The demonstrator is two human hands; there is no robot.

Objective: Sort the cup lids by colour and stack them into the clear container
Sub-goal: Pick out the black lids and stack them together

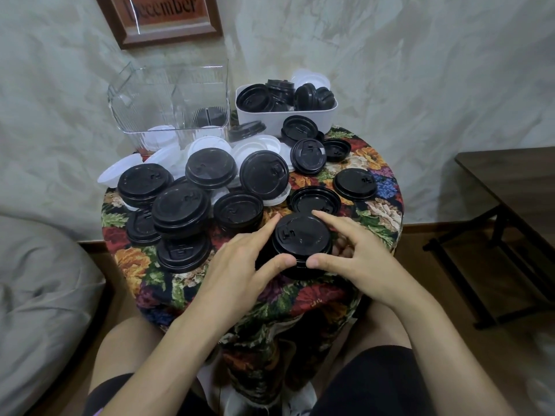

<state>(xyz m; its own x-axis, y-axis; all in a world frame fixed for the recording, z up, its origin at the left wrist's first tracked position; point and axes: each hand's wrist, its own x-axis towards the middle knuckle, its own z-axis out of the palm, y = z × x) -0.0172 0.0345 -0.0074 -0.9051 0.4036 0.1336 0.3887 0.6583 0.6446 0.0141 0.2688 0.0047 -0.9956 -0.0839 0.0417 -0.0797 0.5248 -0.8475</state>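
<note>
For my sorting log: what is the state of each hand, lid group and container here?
Left hand: grips the stack of black plastic cup lids.
Right hand: grips the same stack.
Clear plastic container: upright, open on top.
White rectangular bin: open, holds black lids.
Loose white plastic lids: heaped, unsorted.

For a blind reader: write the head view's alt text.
Left hand and right hand hold a black lid stack on a floral table. Loose lids, black and white, lie beyond, before a clear container and white bin.
</note>
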